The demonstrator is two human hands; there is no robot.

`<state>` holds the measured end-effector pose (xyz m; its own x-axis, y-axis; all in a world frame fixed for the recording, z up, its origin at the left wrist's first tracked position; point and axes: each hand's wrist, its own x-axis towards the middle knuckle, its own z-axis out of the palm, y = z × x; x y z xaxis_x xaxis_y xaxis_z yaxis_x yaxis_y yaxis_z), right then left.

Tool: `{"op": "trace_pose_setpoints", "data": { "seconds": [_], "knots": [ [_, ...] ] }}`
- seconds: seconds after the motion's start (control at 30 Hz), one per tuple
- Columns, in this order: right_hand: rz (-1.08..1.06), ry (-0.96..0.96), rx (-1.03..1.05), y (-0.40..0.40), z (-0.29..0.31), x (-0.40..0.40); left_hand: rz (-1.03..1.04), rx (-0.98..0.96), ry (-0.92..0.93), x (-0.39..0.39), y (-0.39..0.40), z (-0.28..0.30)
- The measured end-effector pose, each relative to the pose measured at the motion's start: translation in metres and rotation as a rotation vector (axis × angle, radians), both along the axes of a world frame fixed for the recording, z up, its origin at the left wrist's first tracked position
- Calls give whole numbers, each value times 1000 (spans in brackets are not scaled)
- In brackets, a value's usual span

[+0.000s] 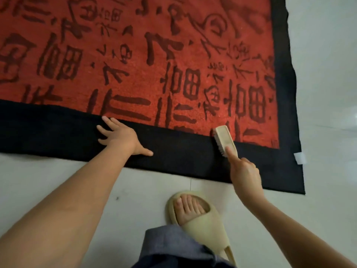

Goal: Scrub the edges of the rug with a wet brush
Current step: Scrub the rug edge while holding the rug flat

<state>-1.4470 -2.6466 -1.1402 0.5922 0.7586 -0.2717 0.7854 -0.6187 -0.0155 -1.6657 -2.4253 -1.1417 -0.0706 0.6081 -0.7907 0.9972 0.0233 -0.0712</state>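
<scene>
- Pale grey floor (58,171) fills the near part of the view and runs up the right side, seen from above by a head-worn camera.
- A large rug (135,64) lies flat on the floor, covering the far and left parts of the view; its middle is red with dark brush-style characters, and a wide black border (183,155) runs along its near edge and its right edge.
- A small white tag (300,157) sticks out from the rug's right edge, near the corner.
- The left hand (119,137) rests palm down on the black border at the near edge, its grip wide: fingers straight and spread, fingertips reaching the line where black meets red, thumb pointing right.
- The right hand (244,172) holds a pale scrubbing brush (225,140), fingers curled round its near end and the forefinger laid straight along its back.
- The brush lies tilted, bristles down and to the left, across the seam between the black border and the red field, well to the right of the left hand and near the rug's right corner.
- On the floor just near the rug's edge, between the two forearms, a foot in a cream slide sandal (201,227) points toward the rug, with a blue-grey trouser leg (170,246) above it.
</scene>
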Motion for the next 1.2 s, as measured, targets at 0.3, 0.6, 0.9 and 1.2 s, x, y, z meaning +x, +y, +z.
{"op": "trace_pose_setpoints", "data": {
  "seconds": [0.3,0.6,0.9,1.2],
  "knots": [
    [18,213,112,14,-21,-40,-167,-4,-213,73,-47,-5],
    [-85,289,127,-10,-19,-35,-60,39,-118,93,-48,-1],
    [-323,323,251,-26,-13,-24,-121,63,-149,83,-46,-6],
    [38,440,387,38,-16,-69,-377,187,-28,-49,-6,2]
  ]
}}
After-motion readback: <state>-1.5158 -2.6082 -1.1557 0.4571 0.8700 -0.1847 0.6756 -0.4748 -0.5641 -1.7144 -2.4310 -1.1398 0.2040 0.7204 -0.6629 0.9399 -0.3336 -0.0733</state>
